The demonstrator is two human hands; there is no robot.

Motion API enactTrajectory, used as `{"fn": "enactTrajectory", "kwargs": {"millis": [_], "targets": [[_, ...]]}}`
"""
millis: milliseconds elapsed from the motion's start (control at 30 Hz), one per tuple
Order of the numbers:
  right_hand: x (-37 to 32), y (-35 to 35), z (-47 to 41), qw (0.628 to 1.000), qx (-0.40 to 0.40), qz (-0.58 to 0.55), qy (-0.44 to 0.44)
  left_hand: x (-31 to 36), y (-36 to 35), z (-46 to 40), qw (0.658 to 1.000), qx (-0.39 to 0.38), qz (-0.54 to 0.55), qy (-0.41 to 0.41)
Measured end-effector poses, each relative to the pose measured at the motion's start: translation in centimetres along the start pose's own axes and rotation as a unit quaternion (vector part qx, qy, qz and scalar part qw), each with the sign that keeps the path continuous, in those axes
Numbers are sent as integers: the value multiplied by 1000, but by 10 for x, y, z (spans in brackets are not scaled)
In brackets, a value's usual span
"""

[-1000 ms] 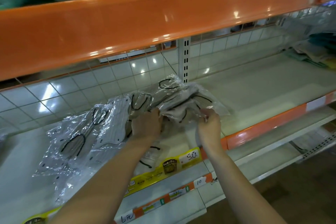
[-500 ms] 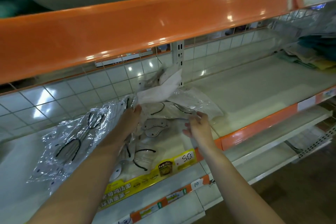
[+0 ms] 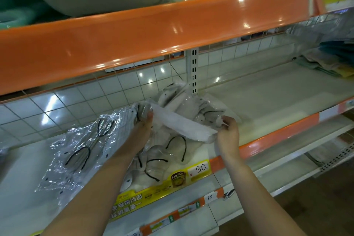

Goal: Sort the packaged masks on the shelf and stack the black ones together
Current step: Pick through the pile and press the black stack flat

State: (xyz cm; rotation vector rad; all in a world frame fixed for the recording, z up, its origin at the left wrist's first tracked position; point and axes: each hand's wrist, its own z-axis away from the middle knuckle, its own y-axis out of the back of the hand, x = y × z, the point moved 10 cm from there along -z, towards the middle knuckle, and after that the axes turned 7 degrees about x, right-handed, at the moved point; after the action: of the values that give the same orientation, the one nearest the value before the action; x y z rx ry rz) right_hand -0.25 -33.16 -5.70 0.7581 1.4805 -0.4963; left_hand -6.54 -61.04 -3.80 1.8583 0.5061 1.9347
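A loose pile of clear-wrapped masks (image 3: pixel 168 151) with black ear loops lies on the cream shelf (image 3: pixel 268 97). My left hand (image 3: pixel 140 132) and my right hand (image 3: pixel 228 132) hold a white packaged mask (image 3: pixel 183 126) between them, tilted, lifted above the pile. My left hand grips its upper left end; my right hand pinches its lower right corner. More packs (image 3: pixel 183 99) lean against the tiled back wall behind it. A flat pack (image 3: pixel 82 147) with black loops lies apart to the left.
An orange shelf edge (image 3: pixel 153 32) overhangs close above. A slotted white upright (image 3: pixel 193 71) stands behind the pile. Folded cloths (image 3: pixel 329 63) sit at the far right. A yellow price strip (image 3: pixel 162 186) runs along the front lip.
Both hands have raised a white pack out of the pile and now stretch it between them; the right hand went from open beside the pile to pinching the pack's corner.
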Motion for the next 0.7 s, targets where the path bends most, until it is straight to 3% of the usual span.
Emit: {"fn": "enactTrajectory", "kwargs": {"millis": [133, 267, 400, 500, 600, 700], "targets": [[6, 15, -2, 994, 42, -81, -67, -1, 3, 5, 1000, 6, 0, -7], [15, -11, 2, 988, -53, -90, -115, 5, -4, 8, 999, -21, -5, -38], [7, -34, 11, 987, -144, -6, -73, -12, -8, 4, 997, -25, -69, -30], [-4, -37, 16, 991, -134, -4, -29, -7, -4, 15, 993, 39, -108, -16], [-17, -38, 24, 993, -113, 29, 31, 22, -2, 35, 977, 125, -135, -111], [-25, -51, 37, 983, -152, 59, 82, 47, -22, 57, 945, 135, -187, -233]]}}
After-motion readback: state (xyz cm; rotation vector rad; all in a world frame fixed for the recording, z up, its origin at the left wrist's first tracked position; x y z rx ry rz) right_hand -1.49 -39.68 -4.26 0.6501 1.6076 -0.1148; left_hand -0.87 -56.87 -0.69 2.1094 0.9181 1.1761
